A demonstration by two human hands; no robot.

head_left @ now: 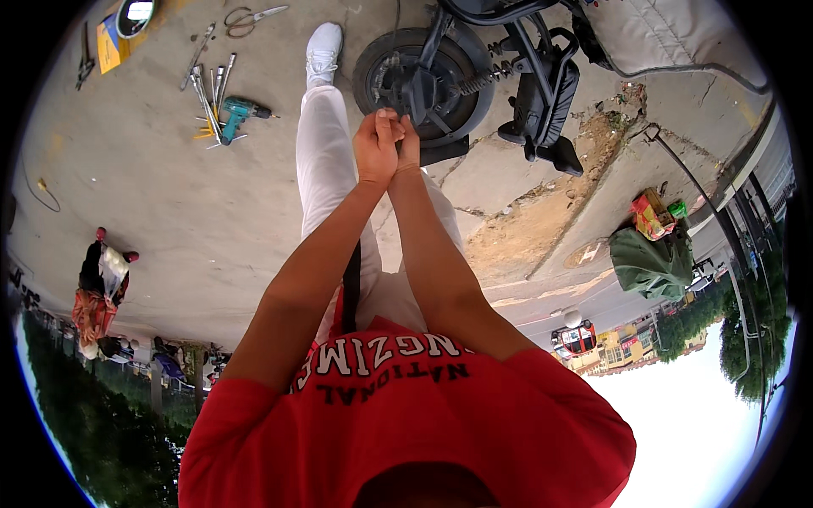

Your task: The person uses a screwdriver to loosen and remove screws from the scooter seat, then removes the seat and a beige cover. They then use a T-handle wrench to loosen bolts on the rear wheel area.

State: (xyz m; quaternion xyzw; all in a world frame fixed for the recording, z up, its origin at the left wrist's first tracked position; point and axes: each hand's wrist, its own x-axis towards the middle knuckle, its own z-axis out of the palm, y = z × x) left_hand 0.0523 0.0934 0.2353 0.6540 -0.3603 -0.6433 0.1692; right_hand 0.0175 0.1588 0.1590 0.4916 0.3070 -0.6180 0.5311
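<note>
Both hands meet in front of my body, close to the wheel (370, 76) of an electric scooter or motorbike. My left hand (375, 146) is closed, its fingers curled against the other hand. Pressed beside it, my right hand (410, 146) is closed too, its fingertips drawn together. Whatever lies between the fingers, if anything, is hidden or too small to name. Just beyond the hands shows the dark wheel hub (418, 91), with a coil-spring shock absorber (484, 78) to its right. I cannot tell whether the hands touch the wheel.
Left on the ground lie a teal cordless drill (236, 114), several wrenches (203, 95), scissors (246, 19) and a yellow packet (110, 42). A black footrest part (555, 102) juts out at right. Farther off are a person (96, 292) and a green cloth-covered heap (650, 264).
</note>
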